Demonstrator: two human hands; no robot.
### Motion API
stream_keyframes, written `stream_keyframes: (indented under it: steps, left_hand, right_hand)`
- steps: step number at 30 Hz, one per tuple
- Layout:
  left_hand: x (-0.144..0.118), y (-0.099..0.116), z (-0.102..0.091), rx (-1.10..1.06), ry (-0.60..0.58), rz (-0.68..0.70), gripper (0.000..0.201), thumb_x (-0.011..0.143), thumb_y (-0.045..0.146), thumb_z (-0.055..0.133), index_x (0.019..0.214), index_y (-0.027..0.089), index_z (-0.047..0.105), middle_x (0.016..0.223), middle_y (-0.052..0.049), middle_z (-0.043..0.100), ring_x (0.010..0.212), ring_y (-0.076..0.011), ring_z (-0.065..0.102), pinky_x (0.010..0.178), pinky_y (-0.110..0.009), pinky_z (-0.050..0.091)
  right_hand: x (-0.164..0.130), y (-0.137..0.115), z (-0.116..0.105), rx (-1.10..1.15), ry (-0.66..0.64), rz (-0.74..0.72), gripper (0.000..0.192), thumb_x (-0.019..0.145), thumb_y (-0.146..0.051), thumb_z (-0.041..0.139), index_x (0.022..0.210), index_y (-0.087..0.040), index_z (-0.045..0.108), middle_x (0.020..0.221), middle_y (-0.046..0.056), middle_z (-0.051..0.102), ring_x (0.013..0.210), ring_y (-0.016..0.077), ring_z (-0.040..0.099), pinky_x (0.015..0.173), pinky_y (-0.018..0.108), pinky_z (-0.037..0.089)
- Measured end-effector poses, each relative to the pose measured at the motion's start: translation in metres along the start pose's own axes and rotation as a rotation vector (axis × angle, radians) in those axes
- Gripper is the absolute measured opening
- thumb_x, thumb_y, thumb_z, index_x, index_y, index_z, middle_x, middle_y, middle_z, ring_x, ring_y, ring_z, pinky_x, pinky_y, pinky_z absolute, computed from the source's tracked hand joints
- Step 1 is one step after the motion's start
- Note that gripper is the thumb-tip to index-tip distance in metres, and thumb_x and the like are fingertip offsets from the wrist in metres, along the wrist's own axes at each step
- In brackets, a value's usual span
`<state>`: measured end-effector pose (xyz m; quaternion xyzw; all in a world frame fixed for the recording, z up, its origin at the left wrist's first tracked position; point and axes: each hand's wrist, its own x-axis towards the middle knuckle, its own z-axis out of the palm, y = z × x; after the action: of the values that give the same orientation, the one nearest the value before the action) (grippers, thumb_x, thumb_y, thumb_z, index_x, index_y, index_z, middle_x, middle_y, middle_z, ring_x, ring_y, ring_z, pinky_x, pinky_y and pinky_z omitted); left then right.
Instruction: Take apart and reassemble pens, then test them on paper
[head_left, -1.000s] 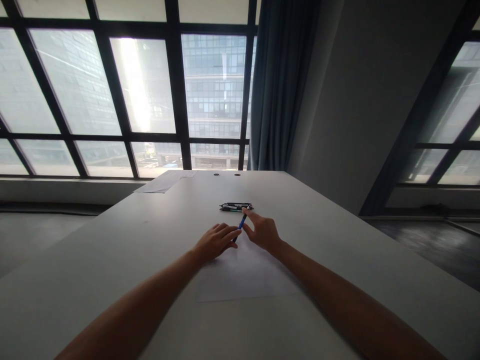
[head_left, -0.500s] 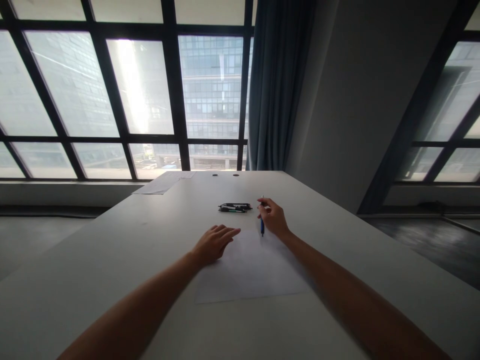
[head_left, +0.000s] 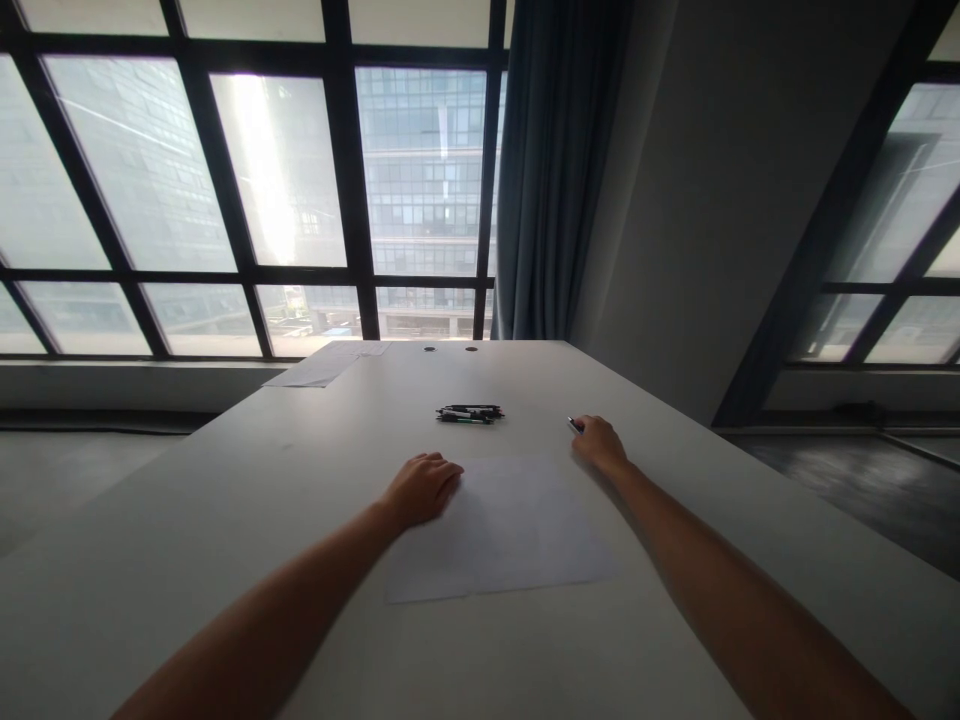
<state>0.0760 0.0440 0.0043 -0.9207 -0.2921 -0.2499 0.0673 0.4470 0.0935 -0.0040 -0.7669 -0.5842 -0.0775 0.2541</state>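
Observation:
My left hand (head_left: 421, 487) rests with curled fingers on the left edge of a white sheet of paper (head_left: 501, 530) that lies on the white table (head_left: 225, 500). My right hand (head_left: 600, 443) is off the sheet's far right corner, low on the table, closed around a blue pen (head_left: 574, 424) of which only the tip shows past the fingers. A small bunch of dark pens (head_left: 470, 413) lies further back, between and beyond both hands.
Another sheet of paper (head_left: 322, 367) lies at the table's far left corner, near two cable holes (head_left: 450, 349). Large dark-framed windows and a blue curtain (head_left: 555, 170) stand behind the table. A grey wall is at the right.
My right hand has carried the blue pen from beside my left hand out to the right, past the sheet's corner, and down to the table. My left hand's fingers have curled in.

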Motion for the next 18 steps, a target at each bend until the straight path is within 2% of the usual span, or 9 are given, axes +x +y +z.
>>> stream_keyframes:
  steps: [4, 9, 13, 18]
  left_hand:
    - [-0.001, -0.001, 0.001, -0.037, 0.009, -0.036, 0.028, 0.094, 0.025, 0.043, 0.102, 0.02, 0.069, 0.089, -0.007, 0.072, 0.085, -0.0191, 0.065, 0.079, -0.033, 0.05]
    - [-0.002, -0.001, 0.002, -0.125, 0.047, -0.143, 0.031, 0.094, 0.028, 0.042, 0.107, 0.02, 0.069, 0.088, -0.007, 0.071, 0.08, -0.0169, 0.065, 0.076, -0.029, 0.052]
    - [-0.001, -0.001, 0.001, -0.183, 0.072, -0.139, 0.031, 0.094, 0.028, 0.042, 0.105, 0.02, 0.069, 0.087, -0.007, 0.071, 0.08, -0.0165, 0.065, 0.077, -0.029, 0.052]
    - [0.001, -0.005, -0.001, -0.192, 0.129, -0.153, 0.028, 0.094, 0.025, 0.042, 0.099, 0.019, 0.069, 0.092, -0.006, 0.072, 0.088, -0.018, 0.064, 0.08, -0.031, 0.052]
  right_hand:
    - [0.0, -0.001, 0.005, -0.006, -0.015, -0.035, 0.043, 0.07, -0.006, 0.054, 0.111, -0.01, 0.067, 0.11, 0.016, 0.066, 0.098, 0.021, 0.062, 0.085, 0.025, 0.043]
    - [-0.002, -0.005, 0.008, -0.017, -0.043, -0.072, 0.039, 0.071, -0.005, 0.053, 0.107, -0.011, 0.069, 0.107, 0.014, 0.067, 0.096, 0.0199, 0.062, 0.085, 0.024, 0.043]
    - [-0.006, -0.008, 0.003, -0.033, -0.05, -0.073, 0.038, 0.073, -0.008, 0.052, 0.107, -0.012, 0.068, 0.108, 0.015, 0.065, 0.095, 0.0218, 0.061, 0.083, 0.028, 0.044]
    - [-0.014, -0.035, -0.006, -0.047, 0.01, -0.145, 0.034, 0.079, -0.015, 0.052, 0.11, -0.014, 0.067, 0.115, 0.014, 0.062, 0.107, 0.0256, 0.056, 0.085, 0.031, 0.044]
